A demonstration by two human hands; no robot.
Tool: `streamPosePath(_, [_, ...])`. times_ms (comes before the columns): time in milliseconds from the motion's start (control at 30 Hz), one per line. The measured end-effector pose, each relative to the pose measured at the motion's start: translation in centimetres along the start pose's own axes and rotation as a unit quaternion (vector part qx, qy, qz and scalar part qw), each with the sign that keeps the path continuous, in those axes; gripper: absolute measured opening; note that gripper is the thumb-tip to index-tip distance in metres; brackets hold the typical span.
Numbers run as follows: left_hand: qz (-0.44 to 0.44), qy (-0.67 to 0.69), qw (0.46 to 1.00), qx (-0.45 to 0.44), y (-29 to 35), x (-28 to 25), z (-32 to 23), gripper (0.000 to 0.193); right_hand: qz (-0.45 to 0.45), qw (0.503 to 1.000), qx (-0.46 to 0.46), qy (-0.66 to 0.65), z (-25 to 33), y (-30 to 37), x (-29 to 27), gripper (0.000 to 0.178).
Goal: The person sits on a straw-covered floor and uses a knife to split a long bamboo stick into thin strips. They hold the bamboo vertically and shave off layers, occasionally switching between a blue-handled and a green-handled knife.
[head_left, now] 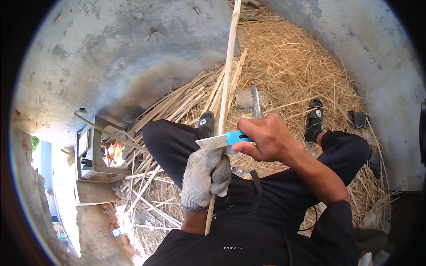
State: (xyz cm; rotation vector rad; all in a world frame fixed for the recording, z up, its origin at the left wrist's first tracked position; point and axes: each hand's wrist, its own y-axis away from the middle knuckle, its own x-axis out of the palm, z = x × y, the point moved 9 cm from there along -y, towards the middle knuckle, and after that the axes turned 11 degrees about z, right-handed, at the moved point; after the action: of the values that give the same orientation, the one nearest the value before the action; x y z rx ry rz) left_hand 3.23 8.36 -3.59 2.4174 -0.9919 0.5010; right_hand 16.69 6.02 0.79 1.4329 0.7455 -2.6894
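The left hand (203,174), in a pale knitted glove (194,188), is clamped on a long pale strip of wood (228,73). The right hand (271,138), bare, is clamped on the blue handle of a utility knife (238,137), thumb along its near side. The knife's broad blade lies across the strip at the top edge of the gloved hand; the glove is likely worn because the edge sits so close to those fingers. The strip's short end comes out below the left hand toward the lap, perhaps so the body can steady it, while the long end runs straight ahead of both hands, between the spread knees, which seems to give it room.

Below the hands, the black clothing (266,230) carries a short line of pale lettering and a few fainter marks. Just beyond the right hand stands a curved metal blade (256,102), no writing visible on it. Farther out, the dark shoes (314,117) bear round pale emblems too small to make out.

Ahead of the hands spreads a heap of shavings (293,57), with more strips (175,99) lying together ahead and to the left. Well left of the gloved hand stands a wooden frame (95,148); beyond everything rises a stained grey wall (128,53).
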Motion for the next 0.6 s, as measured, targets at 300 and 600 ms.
streamPosePath(300, [-0.067,-0.13,0.988,-0.041,-0.8,0.8,-0.1,0.023,-0.103,0.985,-0.001,0.137,-2.3,1.3,1.0,0.06])
streamPosePath(600, [-0.077,-0.17,0.982,-0.037,-2.2,0.4,1.7,0.022,-0.146,0.961,-0.021,0.234,-6.0,2.2,1.2,0.064])
